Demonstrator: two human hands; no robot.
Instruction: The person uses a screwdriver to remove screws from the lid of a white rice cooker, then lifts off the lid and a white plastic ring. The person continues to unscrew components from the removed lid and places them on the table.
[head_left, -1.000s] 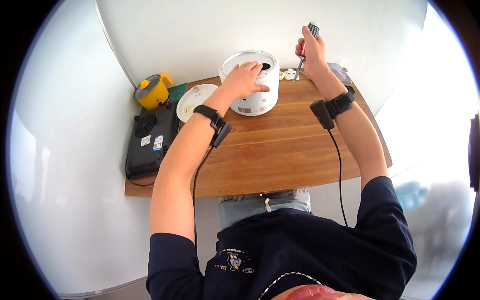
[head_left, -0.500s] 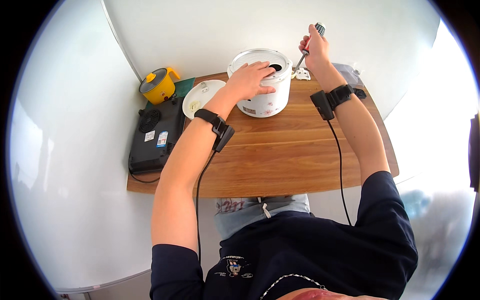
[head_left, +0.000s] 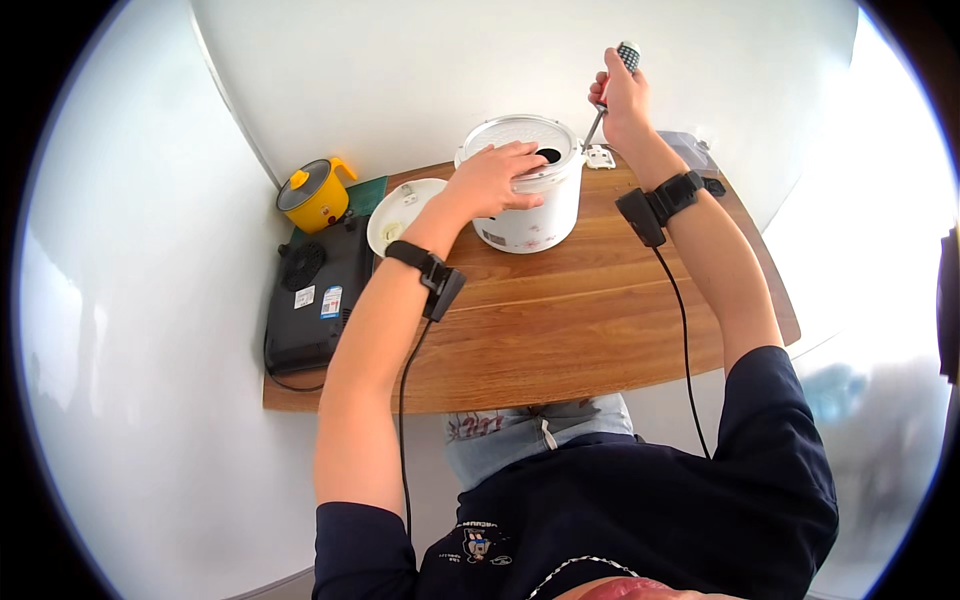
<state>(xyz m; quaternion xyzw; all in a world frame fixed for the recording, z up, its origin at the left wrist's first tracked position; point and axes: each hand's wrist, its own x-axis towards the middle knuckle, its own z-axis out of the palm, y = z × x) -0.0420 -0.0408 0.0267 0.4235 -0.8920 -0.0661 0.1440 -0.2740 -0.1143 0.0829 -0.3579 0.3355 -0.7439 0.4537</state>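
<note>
Yellow pot (head_left: pixel 315 205) sat at the desk's (head_left: pixel 560 330) far left corner, black appliance (head_left: pixel 312 320) along the left edge, white round lid (head_left: pixel 392 212) partly blocked by the left forearm (head_left: pixel 370 370), small white bracket (head_left: pixel 600 158) at the far edge. White cooker (head_left: pixel 530 222) stood between the hands near that edge: left hand (head_left: pixel 497 180) open across its top, right hand (head_left: pixel 624 100) gripping a screwdriver (head_left: pixel 628 58), tip at its right side, contact unclear.

Along the left edge of the brown wooden table (head_left: pixel 560 320) lies a flat black appliance (head_left: pixel 316 275). A round yellow pot (head_left: pixel 318 206) stands by the far left corner, a clear plastic bag (head_left: pixel 684 150) near the far right.
</note>
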